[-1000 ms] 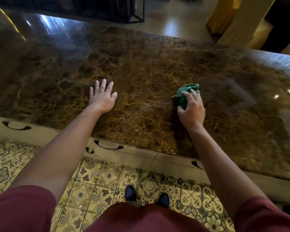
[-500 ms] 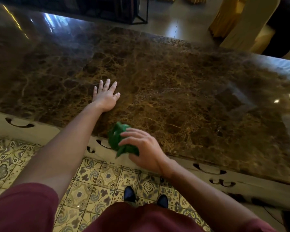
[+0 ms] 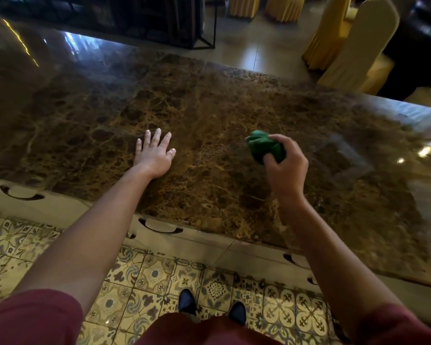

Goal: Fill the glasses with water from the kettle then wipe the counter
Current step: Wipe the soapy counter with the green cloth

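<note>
Green cloth [image 3: 264, 146] bunched in the right hand [image 3: 285, 170], wiping step in hand.
Its fingers [image 3: 271, 159] close round the wad above the marble worktop [image 3: 209, 108]; the left hand [image 3: 154, 155] lies flat, fingers spread. No glasses or kettle visible. Next, I judge, press the cloth onto the faint wet streak [image 3: 224, 149].

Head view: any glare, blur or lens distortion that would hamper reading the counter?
Head view: bright window and lamp reflections glare off the polished counter at far left and right edge; wide-angle bending curves its edges; right hand and green cloth slightly soft; left hand sharp, flat on the stone.
</note>
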Demonstrator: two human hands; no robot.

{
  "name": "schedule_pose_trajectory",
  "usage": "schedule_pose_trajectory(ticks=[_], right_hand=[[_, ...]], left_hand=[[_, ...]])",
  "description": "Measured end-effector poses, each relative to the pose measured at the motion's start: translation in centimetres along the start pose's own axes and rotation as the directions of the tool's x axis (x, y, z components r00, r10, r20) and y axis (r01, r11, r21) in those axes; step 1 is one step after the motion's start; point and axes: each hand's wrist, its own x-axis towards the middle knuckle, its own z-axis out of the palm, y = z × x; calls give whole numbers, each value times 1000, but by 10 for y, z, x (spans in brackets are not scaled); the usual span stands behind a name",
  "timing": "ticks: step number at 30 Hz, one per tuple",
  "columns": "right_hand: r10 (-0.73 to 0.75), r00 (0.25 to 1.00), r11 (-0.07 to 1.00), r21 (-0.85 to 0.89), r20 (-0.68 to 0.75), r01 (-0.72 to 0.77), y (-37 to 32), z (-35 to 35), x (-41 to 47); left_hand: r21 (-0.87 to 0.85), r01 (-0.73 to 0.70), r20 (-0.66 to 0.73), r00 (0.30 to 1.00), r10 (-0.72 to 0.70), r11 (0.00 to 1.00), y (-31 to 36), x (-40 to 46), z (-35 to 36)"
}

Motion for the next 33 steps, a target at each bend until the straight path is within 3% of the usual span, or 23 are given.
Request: schedule_pose_trajectory(ticks=[3,6,10,14,16,22,27,33], right_hand=[[44,996,986,-159,-71,-55,25,13,32],[53,998,954,-295,-13,-55,36,27,54],[181,978,963,-221,107,-154,38,31,76],[303,934,905,-364,192,-219,53,26,91],[327,923,909,-336,204,-248,53,31,89],[190,929,955,-280,319,-99,22,69,68],[47,888,971,-230,458,67,-10,100,36],[-121,850,969,-127,513,214,-38,97,-19]], left_hand=[[4,0,9,1000,0,1000,1,-1,-1],[3,4,5,1000,-4,1000,2,-1,-2],[-9,2,-5,1000,-2,1000,1,-1,0],[-1,-5,-21,1000,5,1000,-1,0,3],[8,-7,-27,1000,7,1000,-1,1,4],[9,-10,-22,1000,10,1000,-2,2,5],[10,-6,-11,1000,6,1000,0,1,3],[-6,-8,12,1000,8,1000,-1,1,-1]])
